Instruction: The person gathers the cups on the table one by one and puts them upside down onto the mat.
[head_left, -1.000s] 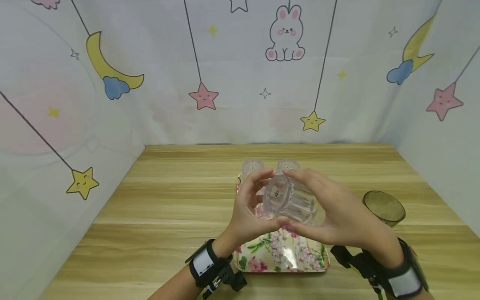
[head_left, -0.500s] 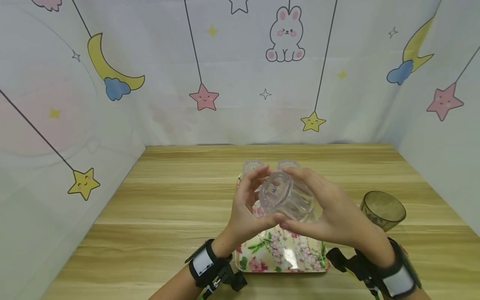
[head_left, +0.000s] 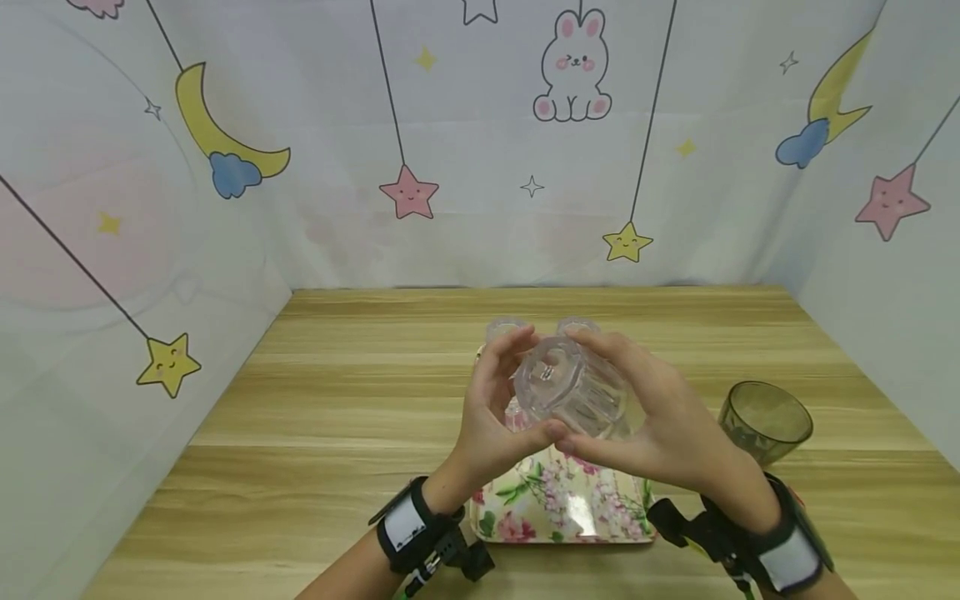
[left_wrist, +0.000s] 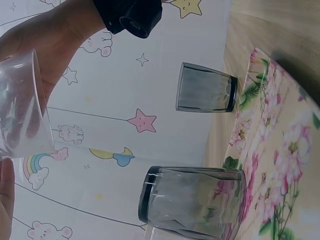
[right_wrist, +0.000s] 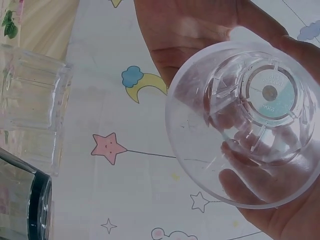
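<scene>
Both hands hold a clear cup [head_left: 573, 387] in the air over a floral tray [head_left: 562, 512]. It is tilted, its base turned towards the head camera and the left hand. The left hand [head_left: 491, 408] curls its fingers and thumb round the base end. From the other side the right hand [head_left: 663, 417] grips the cup's body, thumb below and fingers above. The cup's wide rim [right_wrist: 175, 165] shows in the right wrist view. Behind the hands stand a clear cup [head_left: 506, 328] and another clear cup [head_left: 577, 324], both partly hidden.
A smoky tinted glass [head_left: 767, 425] stands upright on the wooden table [head_left: 352, 400], right of the tray. Another tinted glass [left_wrist: 192, 202] stands upside down on the tray in the left wrist view; the hands hide it in the head view. Printed cloth walls [head_left: 465, 250] enclose the table.
The held cup has turned, so its base shows rounder and slightly higher. The right hand has shifted a little left and up; the left hand has barely moved.
</scene>
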